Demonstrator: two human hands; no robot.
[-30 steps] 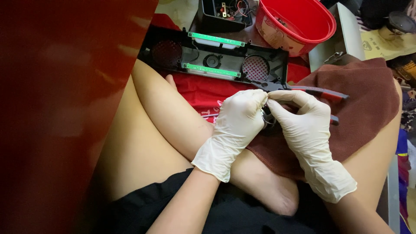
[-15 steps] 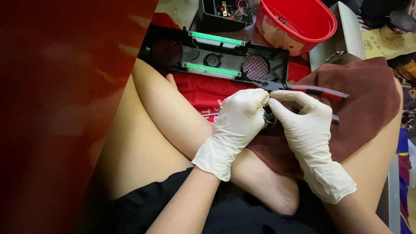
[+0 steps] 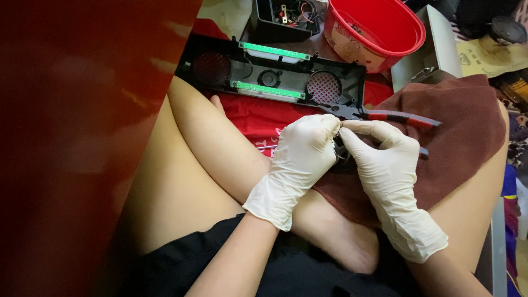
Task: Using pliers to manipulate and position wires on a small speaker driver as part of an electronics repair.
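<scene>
Mid-frame, our gloved left hand (image 3: 305, 151) and right hand (image 3: 379, 159) pinch together on a small dark part (image 3: 337, 149); red-handled pliers (image 3: 385, 115) lie unused, work unfinished.

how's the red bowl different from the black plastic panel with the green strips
The red bowl is round, deep and bright red; the black plastic panel is long, flat and dark, with two green strips and round mesh grilles. The bowl stands upright; the panel lies flat. Both lie beyond the gloved hands.
</scene>
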